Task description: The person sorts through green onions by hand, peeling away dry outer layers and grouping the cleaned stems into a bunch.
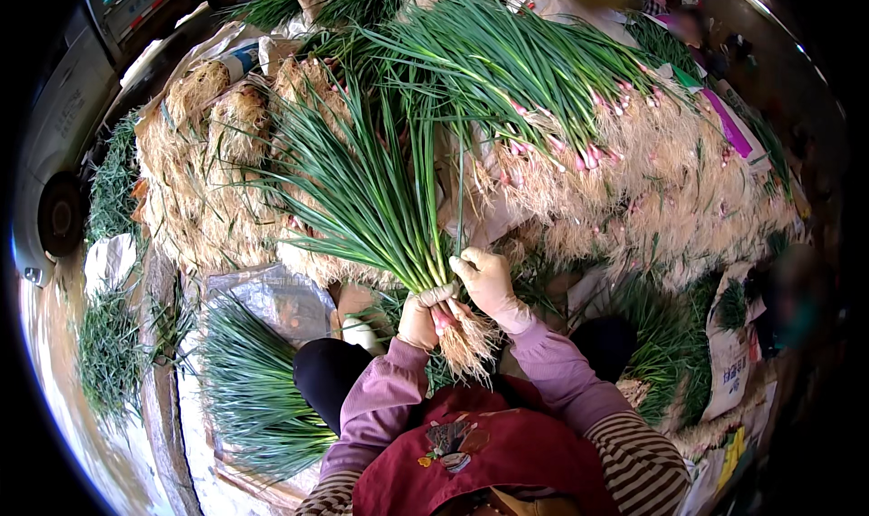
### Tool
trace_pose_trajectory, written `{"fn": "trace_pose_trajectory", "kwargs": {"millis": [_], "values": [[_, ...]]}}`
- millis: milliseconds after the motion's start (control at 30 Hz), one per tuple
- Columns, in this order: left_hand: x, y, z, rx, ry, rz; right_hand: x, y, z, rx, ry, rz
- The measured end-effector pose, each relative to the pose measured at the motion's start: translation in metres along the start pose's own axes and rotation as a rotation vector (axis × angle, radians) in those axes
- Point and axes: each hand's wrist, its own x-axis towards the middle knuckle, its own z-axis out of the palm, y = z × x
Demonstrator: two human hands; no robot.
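Note:
My gloved left hand grips a bunch of spring onions around the lower stems, just above the pinkish bulbs. The long green leaves fan out upward, away from me. Pale, tangled roots hang towards my lap. On the right side of the bunch, my gloved right hand pinches a single thin leaf between thumb and forefinger. This leaf stands apart from the others and points straight up. Part of my left palm is hidden behind the stems.
Ahead, a wide heap of onions shows its roots, with loose onions laid on top. Left of my knee lies another green bundle. Trimmed leaves cover ground at far left, near a parked vehicle. A blurred person is at right.

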Motion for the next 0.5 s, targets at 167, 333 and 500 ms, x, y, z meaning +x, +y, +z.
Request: {"fn": "trace_pose_trajectory", "kwargs": {"millis": [167,333,500], "values": [[-0.018,0.003,0.010,0.157,-0.043,0.160,0.023,0.042,-0.013,-0.688,-0.046,-0.033],[-0.033,0.014,0.006,0.233,-0.047,0.370,0.065,-0.011,-0.071,-0.493,-0.741,0.196],[-0.022,0.020,0.000,0.131,0.011,0.335,0.180,-0.018,-0.088,-0.975,0.386,-0.333]]}}
